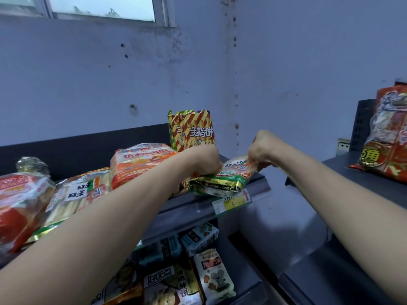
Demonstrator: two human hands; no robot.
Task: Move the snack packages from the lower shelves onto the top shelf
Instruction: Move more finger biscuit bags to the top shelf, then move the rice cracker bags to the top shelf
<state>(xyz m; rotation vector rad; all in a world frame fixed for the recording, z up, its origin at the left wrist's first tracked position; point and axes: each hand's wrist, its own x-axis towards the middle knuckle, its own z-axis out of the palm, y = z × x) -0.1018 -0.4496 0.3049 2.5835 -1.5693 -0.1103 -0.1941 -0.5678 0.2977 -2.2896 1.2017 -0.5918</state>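
Fingers of both the left hand [204, 161] and right hand [261, 150] pinch opposite ends of a light, crinkly snack package [222, 179], probably fragile inside, on the top shelf [253, 188].

A single wide-angle head camera looks forward and slightly down, close along both outstretched forearms, onto the top shelf [259, 190] against the wall [286, 62], lower shelves showing beneath.

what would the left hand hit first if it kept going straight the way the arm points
Probably the upright striped snack bags standing just behind the left hand on the top shelf, then the wall. Depth is hard to judge from this one view.
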